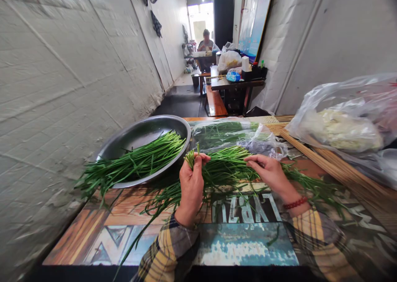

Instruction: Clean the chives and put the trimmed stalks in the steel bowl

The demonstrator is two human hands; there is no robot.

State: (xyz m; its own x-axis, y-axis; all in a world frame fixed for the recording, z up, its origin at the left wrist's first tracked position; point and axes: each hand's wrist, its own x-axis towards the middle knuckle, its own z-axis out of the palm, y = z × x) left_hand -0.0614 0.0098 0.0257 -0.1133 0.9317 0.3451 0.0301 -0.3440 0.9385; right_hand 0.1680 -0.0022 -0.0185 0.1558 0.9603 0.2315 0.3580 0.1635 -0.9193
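My left hand point(192, 185) is closed round a small bunch of garlic chives point(190, 159), pale stem ends up, with long leaves trailing down toward the table's front edge. To its right lies a loose pile of chives point(229, 160) on the table. My right hand point(273, 174), with a red bead bracelet at the wrist, is at the right end of that pile. Its thumb and forefinger are pinched near the stems; whatever may be between them is too small to make out. On the left, a wide metal basin point(145, 127) holds a thick bundle of chives point(149, 154), leaves hanging over its rim.
Behind the pile is a clear plastic bag point(229, 131) with more greens. Long wooden sticks point(328, 162) and a plastic bag of pale shreds point(344, 125) lie at right. A white wall point(56, 100) borders the left. Farther back, a person point(205, 42) sits beyond another table point(235, 82).
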